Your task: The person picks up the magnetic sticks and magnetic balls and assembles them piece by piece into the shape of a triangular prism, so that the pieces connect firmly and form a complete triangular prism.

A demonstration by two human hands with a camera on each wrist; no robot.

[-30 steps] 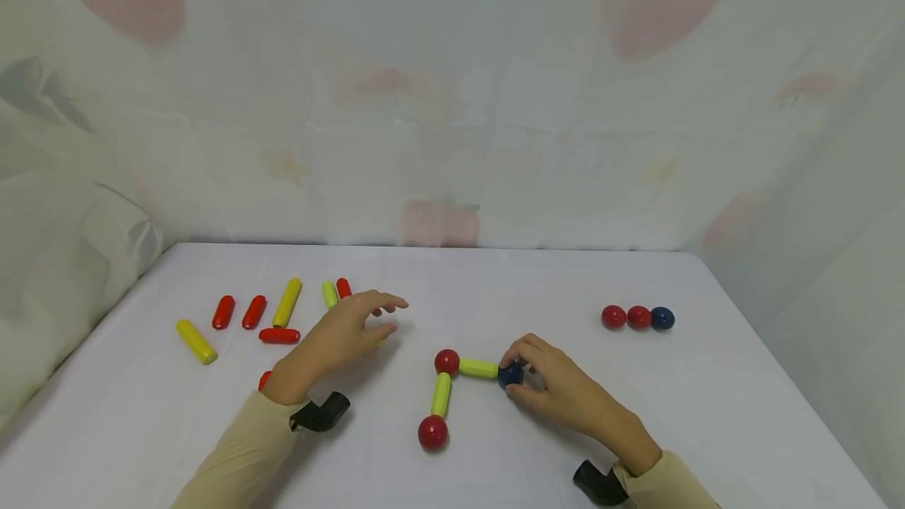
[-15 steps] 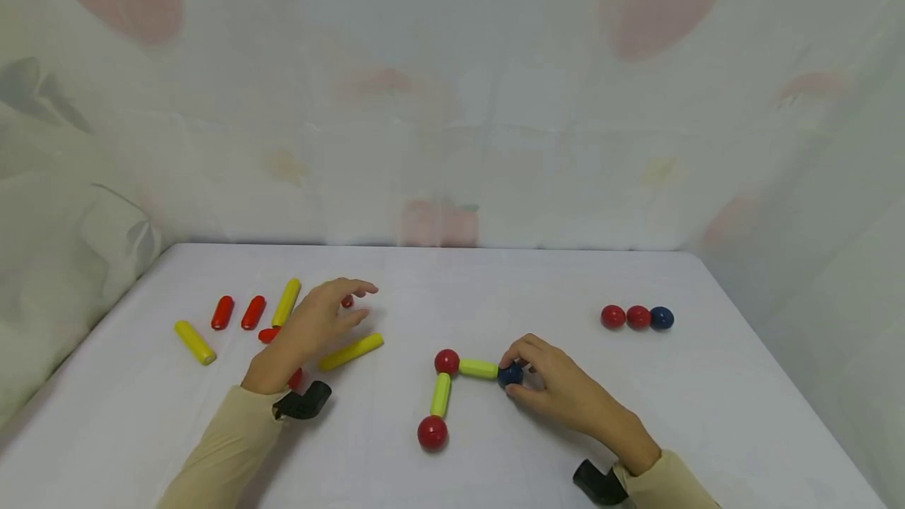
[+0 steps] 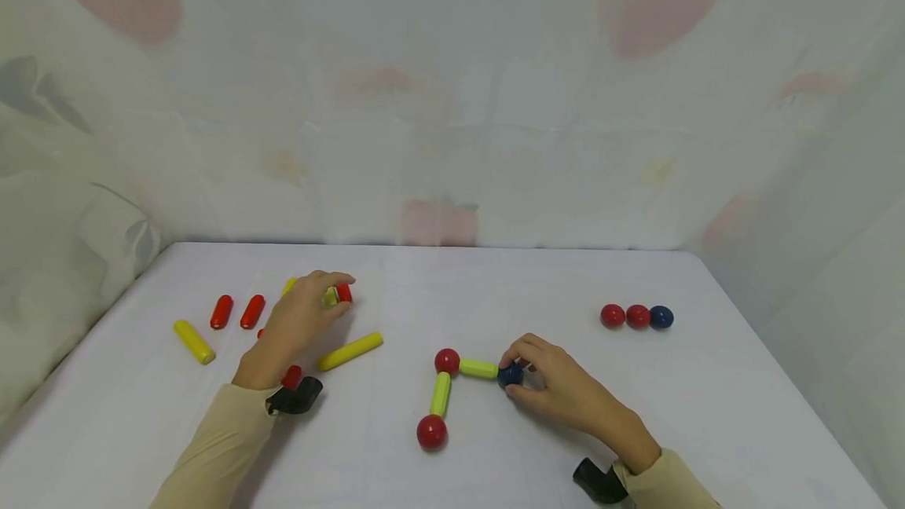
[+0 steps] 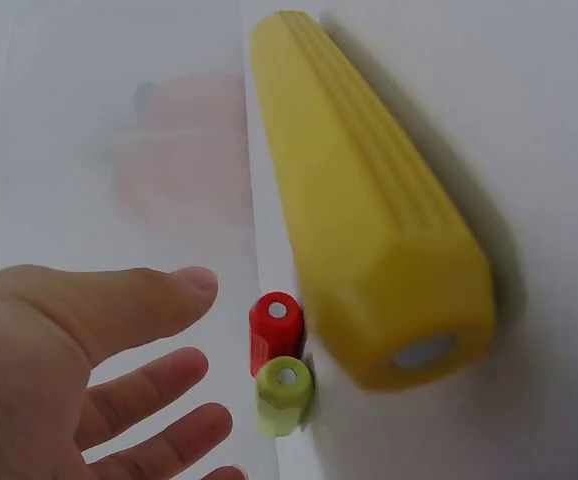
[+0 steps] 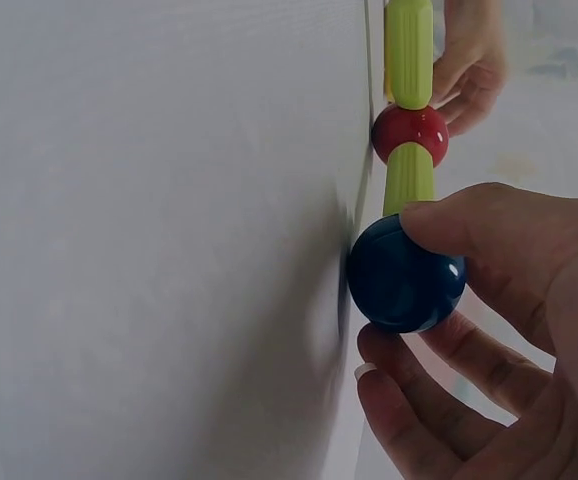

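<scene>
My left hand [image 3: 304, 313] hovers at the back left with fingers extended over a short red stick [image 3: 343, 292] and a lime stick [image 3: 330, 297]. In the left wrist view, thumb and fingers stand apart beside the red stick [image 4: 276, 330] and lime stick [image 4: 285, 398], touching neither. My right hand [image 3: 566, 395] pinches a dark blue ball [image 5: 406, 275] between thumb and fingers. A lime stick [image 3: 478, 368] joins that ball to a red ball [image 3: 447, 361]. From there another lime stick [image 3: 440, 395] runs toward me to a second red ball [image 3: 431, 432].
A yellow stick [image 3: 349, 352] lies right of my left wrist. Farther left are red sticks [image 3: 252, 312] and another yellow stick [image 3: 194, 342]. Two red balls [image 3: 613, 316] and a blue ball [image 3: 661, 317] sit in a row at the back right.
My left hand has moved left and slightly back, uncovering the yellow stick and reaching the red and lime sticks. My right hand stays on the blue ball.
</scene>
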